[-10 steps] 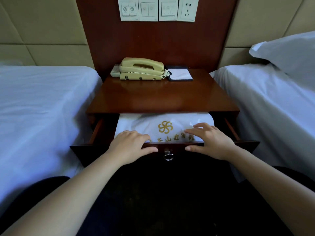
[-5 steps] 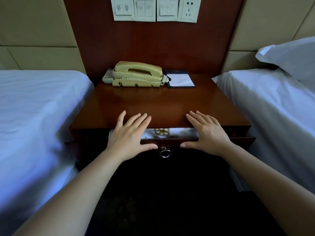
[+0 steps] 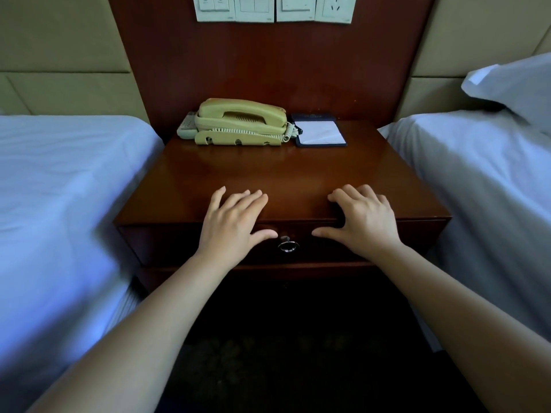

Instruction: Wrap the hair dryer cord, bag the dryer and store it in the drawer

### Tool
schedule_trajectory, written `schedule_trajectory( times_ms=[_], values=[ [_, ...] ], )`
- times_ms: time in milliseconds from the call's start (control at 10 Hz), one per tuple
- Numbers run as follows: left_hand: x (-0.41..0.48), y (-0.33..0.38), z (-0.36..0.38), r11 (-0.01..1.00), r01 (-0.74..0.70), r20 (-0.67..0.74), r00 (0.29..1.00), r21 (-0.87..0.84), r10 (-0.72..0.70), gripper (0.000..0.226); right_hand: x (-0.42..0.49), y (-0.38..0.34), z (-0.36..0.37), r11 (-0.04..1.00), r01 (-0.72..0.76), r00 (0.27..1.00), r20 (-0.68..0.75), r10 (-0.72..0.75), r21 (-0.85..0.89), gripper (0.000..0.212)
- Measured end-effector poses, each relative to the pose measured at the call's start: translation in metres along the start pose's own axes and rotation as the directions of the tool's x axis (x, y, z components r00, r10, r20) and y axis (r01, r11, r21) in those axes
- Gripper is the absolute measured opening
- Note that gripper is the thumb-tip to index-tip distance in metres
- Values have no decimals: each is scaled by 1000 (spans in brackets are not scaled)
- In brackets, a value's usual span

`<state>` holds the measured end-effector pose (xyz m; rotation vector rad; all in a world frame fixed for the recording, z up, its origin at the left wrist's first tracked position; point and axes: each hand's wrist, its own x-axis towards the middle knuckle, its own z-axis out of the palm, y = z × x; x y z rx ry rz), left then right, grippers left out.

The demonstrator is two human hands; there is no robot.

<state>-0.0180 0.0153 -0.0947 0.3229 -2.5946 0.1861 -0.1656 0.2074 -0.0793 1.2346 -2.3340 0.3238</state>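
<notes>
The drawer (image 3: pixel 161 242) sits pushed in flush under the top of the desk (image 3: pixel 283 174), its dark wooden front facing the camera with a small metal ring pull (image 3: pixel 288 245) hanging at the middle. The hair dryer and its bag cannot be seen with the drawer shut like this. The left hand (image 3: pixel 231 225) lies over the front edge just left of the pull, its fingers (image 3: pixel 238 201) straight and spread apart on the desk top, the thumb stretched sideways along the drawer front. The right hand (image 3: pixel 366 225) lies just right of the pull, its fingers (image 3: pixel 354 195) arched and close together with the tips on the desk top, the thumb likewise out along the drawer front. Neither hand holds anything. At the back of the desk stand a cream corded telephone (image 3: pixel 241 122) and, just beside it on the right, a white notepad (image 3: pixel 320 132) in a dark holder. Behind them rises a reddish wood panel (image 3: pixel 268 61) carrying a row of white switch plates (image 3: pixel 274 7). A bed with white sheets (image 3: pixel 59 189) flanks the desk on the left, another bed (image 3: pixel 477 174) on the right with a pillow (image 3: pixel 512 84) at its head.
</notes>
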Motion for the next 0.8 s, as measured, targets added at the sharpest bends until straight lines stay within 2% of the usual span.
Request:
schedule_trajectory(
  times_ms=[100,200,300,400,500,600,800],
  values=[
    [3,7,-15,997,40,88,996,-68,-34,65,3,-3,-8,999,-34,995,98,30,42,67],
    [16,14,-38,992,86,293,954,-89,-57,60,8,-3,-25,994,-57,963,267,31,92,62],
    [38,14,-63,990,108,481,875,-87,-53,50,25,1,-44,993,-61,871,491,3,102,49],
    [67,6,-76,965,199,651,758,-170,-42,46,52,7,-54,970,-163,784,621,18,178,37],
    [102,-4,-73,966,148,641,767,-210,22,38,84,17,-53,939,-239,732,681,7,247,33],
    [144,-19,-58,959,159,611,791,-237,20,35,122,38,-39,928,-259,726,688,3,269,29],
    [232,-44,-23,957,173,680,733,-234,33,44,203,88,-7,944,-231,726,687,6,236,18]
  ],
)
